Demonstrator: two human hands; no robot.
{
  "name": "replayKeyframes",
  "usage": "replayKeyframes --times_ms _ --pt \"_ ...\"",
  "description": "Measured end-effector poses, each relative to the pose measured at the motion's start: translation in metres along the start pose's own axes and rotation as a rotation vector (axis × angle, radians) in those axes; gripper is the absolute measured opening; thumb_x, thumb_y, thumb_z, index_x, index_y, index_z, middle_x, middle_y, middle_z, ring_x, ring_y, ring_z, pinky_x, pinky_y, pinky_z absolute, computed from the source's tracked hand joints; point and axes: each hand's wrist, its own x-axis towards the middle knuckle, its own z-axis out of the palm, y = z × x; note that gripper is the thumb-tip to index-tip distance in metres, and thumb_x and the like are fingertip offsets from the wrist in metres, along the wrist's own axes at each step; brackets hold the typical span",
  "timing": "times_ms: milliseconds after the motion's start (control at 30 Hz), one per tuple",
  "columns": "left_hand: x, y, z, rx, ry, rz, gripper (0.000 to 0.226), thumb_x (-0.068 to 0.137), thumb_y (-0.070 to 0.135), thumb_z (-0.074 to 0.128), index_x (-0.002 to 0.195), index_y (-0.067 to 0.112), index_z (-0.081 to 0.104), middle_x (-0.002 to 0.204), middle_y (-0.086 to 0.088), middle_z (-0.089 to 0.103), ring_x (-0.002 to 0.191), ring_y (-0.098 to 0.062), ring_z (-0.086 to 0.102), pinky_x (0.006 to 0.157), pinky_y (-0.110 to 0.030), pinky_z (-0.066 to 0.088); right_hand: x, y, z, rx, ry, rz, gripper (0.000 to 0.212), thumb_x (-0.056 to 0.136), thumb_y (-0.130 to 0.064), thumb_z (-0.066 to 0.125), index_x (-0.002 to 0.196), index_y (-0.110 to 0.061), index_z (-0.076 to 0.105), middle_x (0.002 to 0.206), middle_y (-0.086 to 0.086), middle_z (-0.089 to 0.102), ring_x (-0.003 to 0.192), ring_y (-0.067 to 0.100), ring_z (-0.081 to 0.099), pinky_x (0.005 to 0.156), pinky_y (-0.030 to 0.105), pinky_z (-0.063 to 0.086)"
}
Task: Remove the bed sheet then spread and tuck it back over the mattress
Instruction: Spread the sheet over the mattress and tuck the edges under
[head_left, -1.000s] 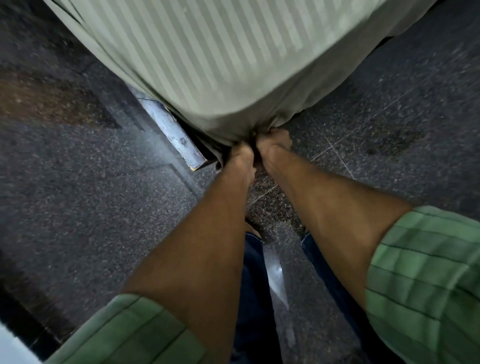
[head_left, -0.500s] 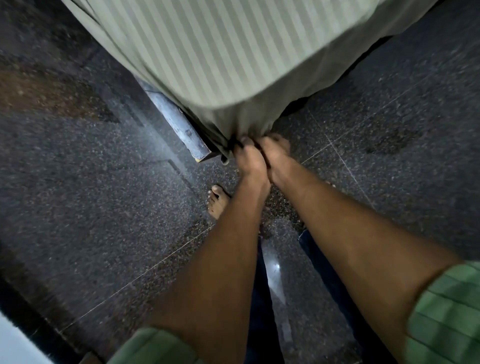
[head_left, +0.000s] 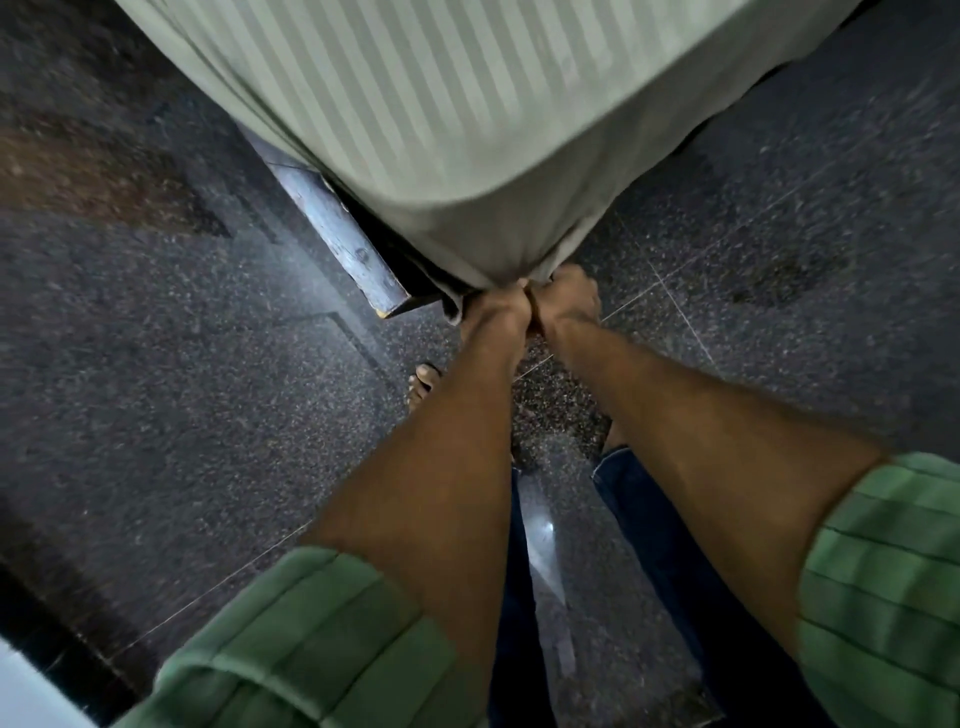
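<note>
Below, left hand (head_left: 496, 309), right hand (head_left: 569, 299), fingers hidden under bed sheet (head_left: 467, 130)

**Tight at the bed corner, open floor to both sides**

The sheet-covered mattress corner (head_left: 467, 130) fills the upper centre of the frame. Just left of it the bed frame rail (head_left: 337, 239) juts out. Both hands crowd the corner's lower tip. Dark speckled floor (head_left: 182, 389) lies open at left and right; a bare foot (head_left: 423, 384) stands centre.

Bed sheet (head_left: 441, 98) pale green, striped; sleeves (head_left: 883, 571) green, ribbed; floor (head_left: 156, 389) dark speckled; trousers (head_left: 649, 519) dark blue.
</note>
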Motion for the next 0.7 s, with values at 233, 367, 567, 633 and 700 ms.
replayKeyframes --times_ms 233,367,567,633,700 --pt "-0.028 0.008 -0.013 -0.266 -0.145 -0.016 0.044 0.11 0.034 0.041 0.078 0.01 0.059 0.07 -0.016 0.071 0.039 -0.014 0.061 0.031 -0.013 0.029 0.039 -0.024 0.002 0.286 0.025 0.241 0.051 0.083 -0.043 0.069 0.119 -0.007 0.068 0.119 0.016 0.071 0.103 0.032 0.072 0.078 0.041 0.063" --pt "-0.055 -0.015 -0.011 -0.64 -0.064 0.187 0.022 0.105 0.014 0.047 0.103 0.01 0.069 0.095 -0.018 0.074 0.063 -0.016 0.065 0.051 -0.023 0.048 0.018 -0.024 -0.004 0.599 0.207 0.28 0.051 0.075 -0.041 0.073 0.112 -0.008 0.064 0.103 0.014 0.074 0.086 0.031 0.073 0.067 0.036 0.06" --pt "-0.055 -0.004 -0.025 -1.337 -0.194 0.102 0.05 0.109 0.032 0.028 0.145 0.006 0.05 0.147 -0.013 0.056 0.129 -0.023 0.056 0.118 -0.037 0.038 -0.024 -0.038 -0.008 1.166 -0.284 0.327 0.047 0.106 -0.051 0.04 0.085 -0.015 0.062 0.072 0.004 0.061 0.062 0.017 0.061 0.054 0.024 0.048" --pt "-0.048 0.002 -0.034 -1.352 -0.249 0.091 0.053 0.108 0.035 0.025 0.146 0.006 0.049 0.152 -0.014 0.051 0.139 -0.023 0.049 0.119 -0.035 0.033 -0.02 -0.04 -0.012 1.195 -0.296 0.339 0.07 0.103 -0.064 0.031 0.122 -0.006 0.065 0.117 0.014 0.069 0.11 0.027 0.067 0.098 0.038 0.054" --pt "-0.044 0.008 -0.034 -1.337 -0.25 0.103 0.047 0.107 0.033 0.023 0.136 0.013 0.055 0.151 -0.012 0.053 0.138 -0.022 0.049 0.115 -0.032 0.033 -0.018 -0.04 -0.015 1.243 -0.334 0.346 0.083 0.1 -0.071 0.026 0.139 -0.005 0.058 0.134 0.02 0.064 0.127 0.032 0.061 0.114 0.043 0.043"
